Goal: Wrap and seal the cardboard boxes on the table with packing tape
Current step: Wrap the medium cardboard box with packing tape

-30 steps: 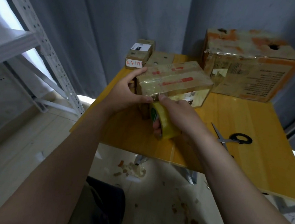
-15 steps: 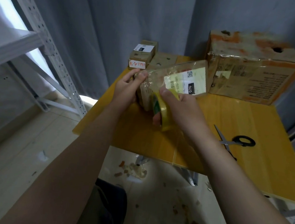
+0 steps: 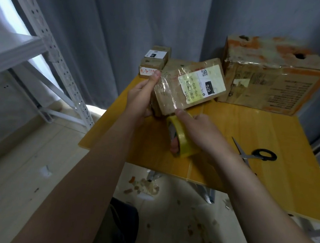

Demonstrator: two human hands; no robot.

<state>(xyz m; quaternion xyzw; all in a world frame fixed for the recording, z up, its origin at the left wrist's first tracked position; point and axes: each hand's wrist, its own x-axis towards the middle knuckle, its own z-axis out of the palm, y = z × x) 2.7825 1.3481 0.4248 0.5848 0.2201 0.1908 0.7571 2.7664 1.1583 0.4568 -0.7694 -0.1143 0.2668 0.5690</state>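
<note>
So the small box (image 3: 189,87) just got flipped up, label side now facing me instead of lying flat. Left hand (image 3: 141,98) grips its left end above the desk (image 3: 251,129), right hand (image 3: 198,132) clutches the tape roll (image 3: 180,140) just below the box's near edge. Looks like another face is about to get taped.

Left hand (image 3: 140,98): its fingers pass behind the tilted cardboard box (image 3: 189,86), out of sight. Right hand (image 3: 198,132): fingers hidden inside the tape roll (image 3: 181,137). Scissors (image 3: 253,153): lower blade covered by the right forearm. Table (image 3: 266,179): cut off at 3 o'clock. Label print is too small to read.
</note>
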